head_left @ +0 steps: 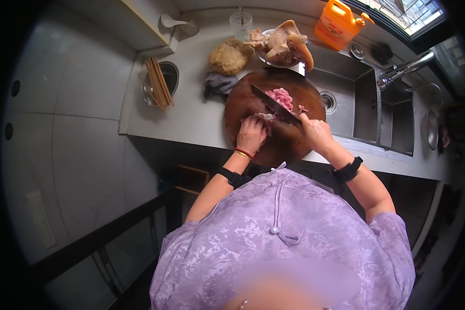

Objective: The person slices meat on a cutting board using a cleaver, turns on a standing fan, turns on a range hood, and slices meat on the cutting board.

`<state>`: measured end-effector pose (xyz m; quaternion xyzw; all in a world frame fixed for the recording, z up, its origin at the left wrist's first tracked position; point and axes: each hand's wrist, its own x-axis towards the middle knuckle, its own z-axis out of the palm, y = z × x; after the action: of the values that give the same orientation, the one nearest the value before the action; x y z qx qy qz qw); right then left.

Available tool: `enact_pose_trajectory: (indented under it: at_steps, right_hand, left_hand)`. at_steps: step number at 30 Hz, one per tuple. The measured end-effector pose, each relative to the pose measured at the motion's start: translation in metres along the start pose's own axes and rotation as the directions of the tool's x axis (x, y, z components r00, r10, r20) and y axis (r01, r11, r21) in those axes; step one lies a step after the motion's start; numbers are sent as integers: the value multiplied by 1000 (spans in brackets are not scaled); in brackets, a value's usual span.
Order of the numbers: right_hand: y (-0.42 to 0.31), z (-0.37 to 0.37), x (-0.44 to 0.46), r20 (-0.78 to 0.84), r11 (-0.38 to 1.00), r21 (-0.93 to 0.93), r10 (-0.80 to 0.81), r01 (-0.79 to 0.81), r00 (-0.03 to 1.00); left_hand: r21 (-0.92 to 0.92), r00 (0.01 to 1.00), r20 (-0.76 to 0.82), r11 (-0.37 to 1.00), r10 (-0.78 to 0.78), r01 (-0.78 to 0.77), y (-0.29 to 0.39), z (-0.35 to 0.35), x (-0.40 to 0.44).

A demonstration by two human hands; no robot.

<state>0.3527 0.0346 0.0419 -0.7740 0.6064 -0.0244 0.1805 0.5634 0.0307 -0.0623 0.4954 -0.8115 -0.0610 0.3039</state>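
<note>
A round brown cutting board [289, 150] lies on the counter in front of me. My right hand [315, 133] is closed round the handle of a dark-bladed kitchen knife [275, 105]. The blade points up and to the left across the board. Left of the knife, my left hand [251, 135] presses down on a piece of raw meat [266, 118], its fingers curled on top and partly hiding it. Beyond the blade sits a heap of chopped pink meat [280, 97]. A few small bits [302, 109] lie apart from it, to the right.
Behind the board stands a bowl with large pale meat pieces [287, 44]. Left of it are a tan sponge-like clump [231, 57], a grey cloth [219, 84] and a container with chopsticks [158, 82]. A steel sink [346, 77] and an orange jug [340, 25] are on the right.
</note>
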Motion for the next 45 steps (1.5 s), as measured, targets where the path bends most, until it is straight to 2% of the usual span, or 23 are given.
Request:
enact_pose_trajectory:
  at_steps: [5,7,9,11,16,18,21,27,32,33,35,37,40,45]
  right_hand:
    - [11,18,-16,119,997,-64,-33,41,992]
    - [16,14,-23,172,998,-55,24,-14,985]
    - [31,10,-35,164,999,-36,31,-26,986]
    - [44,8,-41,171,996,-44,80,-74,982]
    - [30,8,-39,23,996,12,89,-89,996]
    - [16,2,-40,131,998,-28,55,-51,990]
    - [8,23,-28,149,998,-48,45,-38,988]
    - [-27,36,18,54,1000,-27,10,-9,998]
    - [-10,28,-10,67,999,-29,-20,22,998]
    - [-6,22,-16,38,1000,-16,-1,2,999]
    - [-6,14,-24,15,1000,-4,19,-19,1000]
    - [-8,8,-25,58,994,17,109,-110,992]
    - [5,25,-22,52,995,38,87,-89,995]
    - [17,9,-30,116,993,6,113,-114,987]
  left_hand:
    - [18,1000,-24,1000,13,-13,-3,2,0]
    - [34,1000,-14,999,7,-7,-3,1,2]
    - [46,1000,-3,999,6,-6,-4,-3,3]
    - [18,995,90,999,-37,35,-2,-5,5]
    - [20,1000,21,1000,-12,12,-2,-2,3]
    - [2,1000,27,1000,-14,14,-2,0,3]
    - [18,1000,12,1000,-8,8,-4,2,-1]
    - [16,997,78,1000,-15,14,-2,2,0]
    - [-13,1000,-20,1000,-11,11,-4,7,-4]
    - [-20,1000,-21,1000,-22,21,-2,5,-4]
    - [-31,992,87,995,-93,96,1,1,-2]
    - [-22,995,81,998,-65,67,-2,3,-1]
    - [54,998,-56,998,25,-22,0,4,-1]
    - [24,1000,27,1000,-1,1,-1,-6,7]
